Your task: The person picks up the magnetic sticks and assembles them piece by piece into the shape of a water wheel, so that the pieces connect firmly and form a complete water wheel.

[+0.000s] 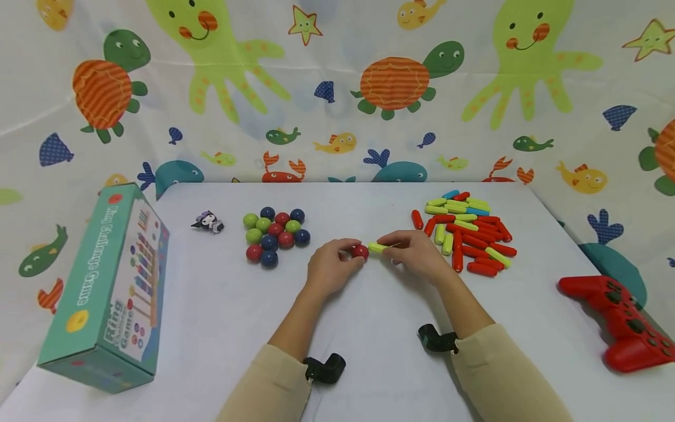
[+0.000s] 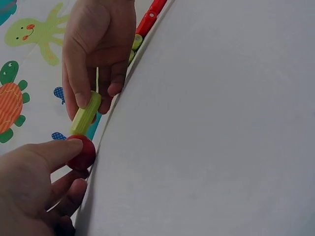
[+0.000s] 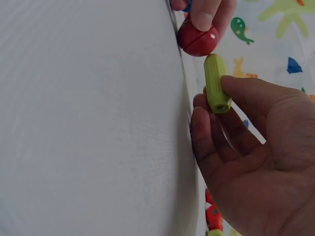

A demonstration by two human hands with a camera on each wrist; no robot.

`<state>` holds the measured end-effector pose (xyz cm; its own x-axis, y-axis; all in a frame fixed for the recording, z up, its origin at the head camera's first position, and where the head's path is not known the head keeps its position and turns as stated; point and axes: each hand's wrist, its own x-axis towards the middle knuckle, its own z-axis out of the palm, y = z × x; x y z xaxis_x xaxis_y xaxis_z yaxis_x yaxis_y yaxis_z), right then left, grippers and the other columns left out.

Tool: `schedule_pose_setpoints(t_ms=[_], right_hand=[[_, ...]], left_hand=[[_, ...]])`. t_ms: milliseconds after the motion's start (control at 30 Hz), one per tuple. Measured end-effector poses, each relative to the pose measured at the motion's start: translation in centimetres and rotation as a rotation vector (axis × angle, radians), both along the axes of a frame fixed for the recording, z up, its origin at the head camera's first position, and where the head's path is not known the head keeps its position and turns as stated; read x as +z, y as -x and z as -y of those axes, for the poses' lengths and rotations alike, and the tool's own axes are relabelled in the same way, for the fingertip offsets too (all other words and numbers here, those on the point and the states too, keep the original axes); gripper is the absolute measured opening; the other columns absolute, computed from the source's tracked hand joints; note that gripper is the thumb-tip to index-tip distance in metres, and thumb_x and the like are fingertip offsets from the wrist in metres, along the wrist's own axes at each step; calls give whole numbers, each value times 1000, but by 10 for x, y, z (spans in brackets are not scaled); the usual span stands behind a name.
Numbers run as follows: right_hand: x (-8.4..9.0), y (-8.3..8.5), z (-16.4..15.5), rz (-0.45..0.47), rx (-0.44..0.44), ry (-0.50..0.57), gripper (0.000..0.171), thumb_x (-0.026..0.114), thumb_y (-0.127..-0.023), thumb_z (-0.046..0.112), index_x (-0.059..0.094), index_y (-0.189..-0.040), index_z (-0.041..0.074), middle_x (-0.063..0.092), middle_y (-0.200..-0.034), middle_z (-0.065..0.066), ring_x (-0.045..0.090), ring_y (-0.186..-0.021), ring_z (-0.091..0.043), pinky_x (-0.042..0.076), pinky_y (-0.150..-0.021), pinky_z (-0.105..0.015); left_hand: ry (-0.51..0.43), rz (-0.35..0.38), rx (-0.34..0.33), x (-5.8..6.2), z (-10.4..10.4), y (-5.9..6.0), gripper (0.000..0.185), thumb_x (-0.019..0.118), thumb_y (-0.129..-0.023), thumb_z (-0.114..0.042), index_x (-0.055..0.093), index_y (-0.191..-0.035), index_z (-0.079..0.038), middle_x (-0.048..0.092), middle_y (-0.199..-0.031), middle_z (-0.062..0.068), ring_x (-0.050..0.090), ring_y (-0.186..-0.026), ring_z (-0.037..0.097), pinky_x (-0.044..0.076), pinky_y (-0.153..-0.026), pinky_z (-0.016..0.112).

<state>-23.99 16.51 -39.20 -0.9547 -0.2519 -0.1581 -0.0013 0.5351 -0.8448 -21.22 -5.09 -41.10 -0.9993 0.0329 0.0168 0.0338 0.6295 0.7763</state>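
My left hand (image 1: 337, 261) pinches a red ball (image 1: 361, 252) (image 2: 81, 153) (image 3: 198, 40) just above the white table (image 1: 369, 351). My right hand (image 1: 408, 251) pinches a light green stick (image 1: 377, 247) (image 2: 86, 113) (image 3: 215, 83) between thumb and fingers. The stick's end meets the red ball. Both hands sit at the table's middle, between a cluster of several red, green and blue balls (image 1: 275, 234) on the left and a pile of several red, green and blue sticks (image 1: 466, 234) on the right.
A teal game box (image 1: 108, 290) lies at the left. A small black-and-white figurine (image 1: 208, 222) sits beside the ball cluster. A red game controller (image 1: 619, 322) rests at the right edge. A sea-creature patterned cloth (image 1: 337, 88) hangs behind the table.
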Motion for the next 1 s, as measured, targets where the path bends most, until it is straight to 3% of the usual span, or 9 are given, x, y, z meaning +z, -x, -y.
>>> schedule_pose_setpoints(t_ms=[400, 600, 767, 900, 1000], right_hand=[[0, 4, 3, 10, 22, 5, 30, 69, -100, 26, 73, -127, 15, 74, -116, -8, 66, -98, -24, 52, -84, -28], [-3, 9, 13, 111, -126, 70, 35, 71, -99, 30, 69, -131, 16, 70, -125, -8, 68, -102, -21, 57, -88, -24], [-6, 15, 25, 157, -255, 183, 39, 73, -97, 29, 66, -133, 16, 71, -126, -11, 73, -99, -19, 58, -93, -25], [-8, 17, 34, 113, -218, 204, 33, 73, -97, 25, 69, -127, 11, 71, -121, -12, 74, -98, -19, 59, -93, -26], [-4, 17, 35, -12, -196, 92, 26, 71, -98, 22, 72, -122, 11, 71, -119, -10, 71, -99, -22, 61, -88, -29]], left_hand=[[-4, -15, 5, 0, 5, -1, 35, 79, -91, -33, 72, -124, -22, 72, -109, -1, 58, -86, 17, 45, -74, 30], [14, -56, -22, -7, 6, -2, 33, 81, -89, -37, 73, -117, -21, 69, -97, -3, 57, -81, 16, 45, -70, 30], [16, -80, -106, -9, 4, -4, 35, 81, -89, -34, 73, -122, -25, 69, -101, -4, 58, -87, 14, 47, -73, 29], [22, -99, -137, -8, 3, -6, 38, 81, -90, -30, 72, -126, -23, 68, -102, -1, 59, -89, 15, 49, -75, 30], [18, -113, -133, -7, 2, -5, 37, 81, -90, -27, 72, -126, -21, 67, -99, 0, 59, -88, 15, 49, -74, 30]])
